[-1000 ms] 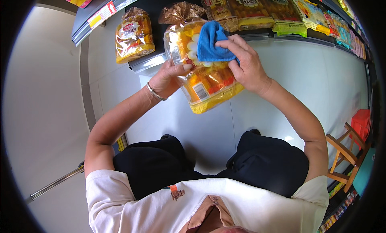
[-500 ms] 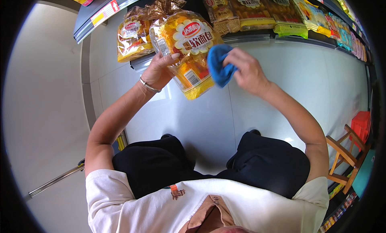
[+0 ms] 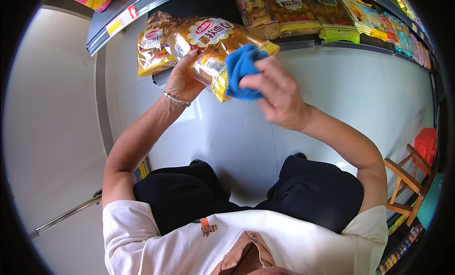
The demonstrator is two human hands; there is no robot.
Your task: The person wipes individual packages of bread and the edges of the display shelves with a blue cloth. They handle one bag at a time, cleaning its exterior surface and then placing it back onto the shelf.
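Observation:
A clear plastic bag of bread (image 3: pixel 208 50) with yellow trim and a white flower-shaped label is held up at the shelf's front. My left hand (image 3: pixel 184 81) grips it by the left side, thumb on the front face. In my right hand (image 3: pixel 279 92) is a bunched blue cloth (image 3: pixel 244 72), pressed against or just before the bag's lower right part. The cloth hides that part of the bag. Another bag of bread (image 3: pixel 155 50) stands just left of the held one, on the shelf edge.
More bagged bread (image 3: pixel 291 14) lines the dark shelf, followed by small colourful packets (image 3: pixel 400 35) on the right. A shelf rail with a price label (image 3: pixel 122 20) juts out at upper left. At right stand a wooden stool (image 3: pixel 407 185) and a red basket (image 3: pixel 425 144). A metal pole (image 3: pixel 68 214) lies at lower left.
The held bag has tilted, its lower end swinging up and to the right. My right hand with the blue cloth has moved left and slightly down across the bag's lower part.

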